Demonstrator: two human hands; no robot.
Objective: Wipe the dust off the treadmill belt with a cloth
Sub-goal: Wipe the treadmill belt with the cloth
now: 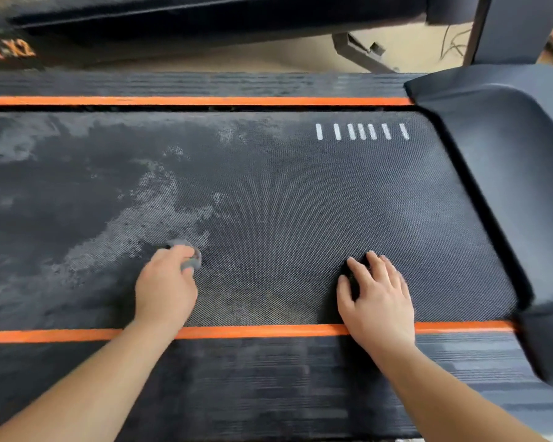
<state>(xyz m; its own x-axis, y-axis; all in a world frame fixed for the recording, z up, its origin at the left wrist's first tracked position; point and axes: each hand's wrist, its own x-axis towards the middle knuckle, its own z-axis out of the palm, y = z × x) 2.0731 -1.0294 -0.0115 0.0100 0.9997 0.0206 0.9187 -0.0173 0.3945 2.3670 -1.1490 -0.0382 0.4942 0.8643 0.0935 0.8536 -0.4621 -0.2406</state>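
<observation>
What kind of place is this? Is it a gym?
Probably a gym or a home workout room. A dusty treadmill belt with orange side strips fills the view, and another dark machine with orange lettering stands just behind it.

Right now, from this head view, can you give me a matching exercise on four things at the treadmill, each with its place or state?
1. left hand
2. right hand
3. dust patch
4. white bars

A. flat on the belt, fingers spread
B. printed near the belt's far edge
C. grips the grey cloth
D. pale smear just beyond the grey cloth

Pairs: 1-C, 2-A, 3-D, 4-B.
</observation>
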